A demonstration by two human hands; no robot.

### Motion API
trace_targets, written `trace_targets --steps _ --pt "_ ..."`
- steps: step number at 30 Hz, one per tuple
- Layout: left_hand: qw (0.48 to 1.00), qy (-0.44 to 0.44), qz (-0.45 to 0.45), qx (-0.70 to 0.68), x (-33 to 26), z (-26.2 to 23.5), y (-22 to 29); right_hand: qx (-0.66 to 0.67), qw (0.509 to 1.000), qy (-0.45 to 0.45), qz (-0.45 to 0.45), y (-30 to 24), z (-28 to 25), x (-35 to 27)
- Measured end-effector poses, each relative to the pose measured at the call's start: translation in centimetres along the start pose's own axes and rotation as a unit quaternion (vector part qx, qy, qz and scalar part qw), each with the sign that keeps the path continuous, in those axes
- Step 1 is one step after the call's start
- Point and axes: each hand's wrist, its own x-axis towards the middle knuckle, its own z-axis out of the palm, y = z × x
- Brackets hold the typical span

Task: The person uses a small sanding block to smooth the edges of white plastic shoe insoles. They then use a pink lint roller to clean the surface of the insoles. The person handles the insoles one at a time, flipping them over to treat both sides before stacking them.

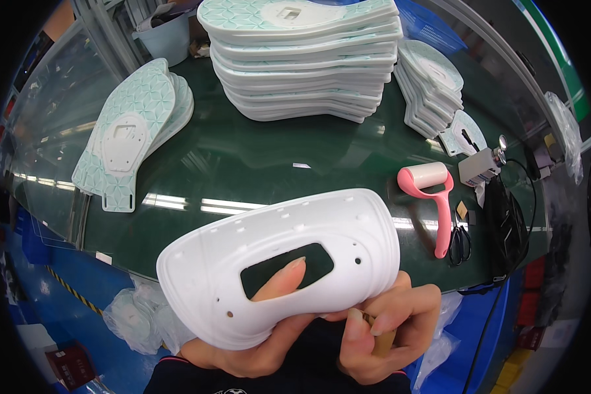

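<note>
My left hand (262, 354) grips a curved white plastic shell (200, 279) from its near edge, with the thumb showing through the shell's large rounded rectangular opening. The shell is tilted, its right end higher, and has small holes at both ends and a row of shallow notches along the top. My right hand (407, 315) is closed in a pinch around a small tan-brown piece (384, 343). Fingers cover most of that piece, so its kind cannot be made out. These fingers are at the shell's lower right edge.
On the green table (256, 154) stand a tall stack of patterned white-and-mint panels (302, 72) and smaller stacks left (138, 98) and right (433, 65). A pink-handled roller (442, 217), scissors (463, 246) and a white bottle (477, 168) lie right. A blue bin (492, 322) sits below.
</note>
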Motion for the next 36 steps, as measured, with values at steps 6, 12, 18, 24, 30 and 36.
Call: trace_targets --steps 6,12,18,24,30,36 --pt "0.996 -0.003 -0.051 -0.077 -0.4 0.1 0.0 0.061 0.997 0.025 0.031 0.5 -0.2 -0.5" --pt "0.998 -0.01 -0.045 -0.05 -0.4 0.1 -0.1 0.072 0.997 0.032 0.025 0.6 -0.3 -0.7" --pt "0.998 -0.013 -0.04 -0.044 -0.2 0.0 -0.1 0.067 0.995 0.051 0.05 0.3 -0.1 -0.6" --pt "0.999 -0.014 -0.024 -0.038 -0.3 0.0 -0.2 0.049 0.998 0.006 0.037 0.5 -0.6 -0.6" --pt "0.993 0.014 -0.077 -0.088 0.4 -0.9 -0.3 0.161 0.972 0.065 0.156 -0.3 -1.7 0.9" --pt "0.949 0.001 -0.133 -0.285 2.4 -2.1 0.0 -0.164 0.957 0.146 0.192 6.4 -7.6 1.9"
